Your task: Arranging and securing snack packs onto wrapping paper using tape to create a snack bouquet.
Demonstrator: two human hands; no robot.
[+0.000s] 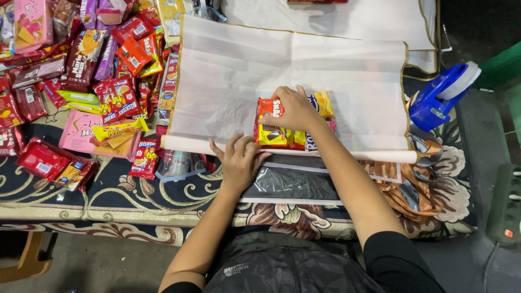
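A wide sheet of white wrapping paper [282, 70] with a thin gold edge lies unrolled on the table, its roll [380, 156] along the near side. A small stack of snack packets [277, 133], red, yellow and blue, sits on the paper near the roll. My right hand [296, 108] presses flat on top of that stack. My left hand [239, 160] rests with spread fingers on the roll just left of the packets, holding nothing.
Many red, pink and purple snack packets [81, 70] cover the left of the table. A blue tape dispenser [439, 95] stands at the right, with orange ribbon [418, 184] below it. Clear plastic sheets [293, 184] lie near me. A power strip [507, 206] sits at far right.
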